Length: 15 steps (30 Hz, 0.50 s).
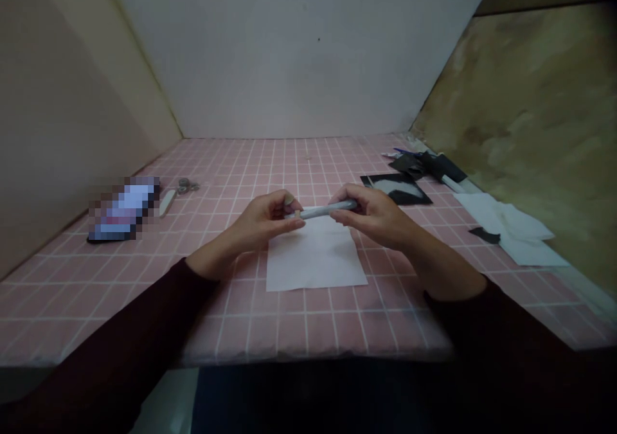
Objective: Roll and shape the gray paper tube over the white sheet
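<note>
A slim, grey-white rod-shaped thing [318, 212] is held level between my two hands; its exact kind does not show. My left hand [270, 218] pinches its left end with thumb and fingers, where a small beige bit [297, 215] shows at the fingertips. Wrapped around the right end is my right hand [371, 212], thumb below and fingers above. Beneath both hands, a white sheet of paper [315, 263] lies flat on the table; its far edge is partly covered by them.
The table [231, 321] wears a pink checked cloth. To the left lie a phone [124, 209] with a blurred screen, a pale flat strip [167, 203] and small scissors [187, 185]. On the right are a black sheet [419, 193], dark scraps [436, 166] and white papers [511, 225] along the wall.
</note>
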Available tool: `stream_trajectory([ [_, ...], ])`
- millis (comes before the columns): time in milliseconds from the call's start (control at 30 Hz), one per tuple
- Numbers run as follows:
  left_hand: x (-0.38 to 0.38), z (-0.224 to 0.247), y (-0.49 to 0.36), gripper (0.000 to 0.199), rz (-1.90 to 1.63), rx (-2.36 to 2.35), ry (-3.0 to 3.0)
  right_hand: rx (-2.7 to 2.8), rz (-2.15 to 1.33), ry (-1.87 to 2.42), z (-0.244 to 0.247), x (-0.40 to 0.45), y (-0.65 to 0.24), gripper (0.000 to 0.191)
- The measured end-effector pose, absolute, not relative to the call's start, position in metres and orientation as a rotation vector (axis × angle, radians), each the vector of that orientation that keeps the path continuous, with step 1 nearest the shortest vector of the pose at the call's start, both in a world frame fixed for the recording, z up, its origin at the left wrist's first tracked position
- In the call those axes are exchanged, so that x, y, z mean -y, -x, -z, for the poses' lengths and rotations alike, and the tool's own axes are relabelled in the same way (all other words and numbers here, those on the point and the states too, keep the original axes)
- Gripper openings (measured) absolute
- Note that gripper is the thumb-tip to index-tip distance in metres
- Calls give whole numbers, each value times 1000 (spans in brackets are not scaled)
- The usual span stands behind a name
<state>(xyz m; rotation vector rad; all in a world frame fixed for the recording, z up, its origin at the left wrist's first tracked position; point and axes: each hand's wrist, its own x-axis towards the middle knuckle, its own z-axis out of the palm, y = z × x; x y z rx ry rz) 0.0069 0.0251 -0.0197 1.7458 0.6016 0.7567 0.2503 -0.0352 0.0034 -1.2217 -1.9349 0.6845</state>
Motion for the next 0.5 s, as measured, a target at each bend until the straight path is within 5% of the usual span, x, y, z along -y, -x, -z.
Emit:
stream_trajectory([
  [500,-15,19,-12,26,-701,-575,-1679,1977,-715,1135,1,41,-238,18],
])
